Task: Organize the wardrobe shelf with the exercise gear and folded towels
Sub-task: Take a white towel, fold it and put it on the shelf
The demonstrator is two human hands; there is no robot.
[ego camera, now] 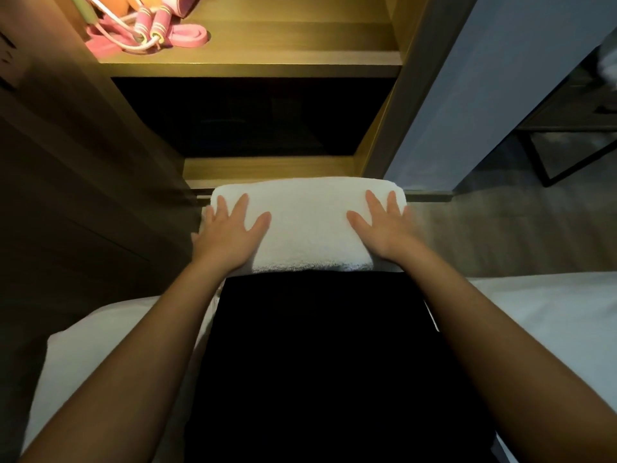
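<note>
1. The folded towel [307, 225] lies under both palms, across the person's dark-clad lap, and has not reached the wardrobe.
2. The left hand [230, 230] rests flat on the towel's left end, fingers straight and spread, gripping nothing.
3. The right hand [384, 225] lies the same way on the right end, open and pressing down; the bare middle of the towel shows between the two hands.
4. Well beyond the fingertips and above them, the lit wardrobe shelf [250, 58] already holds exercise gear: a skipping rope [157, 23] with pink handles, tangled with pink bands [188, 36], bunched far ahead of the left hand.
5. Shelf space ahead of the right hand looks free, so the towel probably belongs there.
6. Judged from this, folding seems finished; lifting the towel, placing it and tidying the tangled gear remain.
7. Whether more towels wait cannot be told.
</note>
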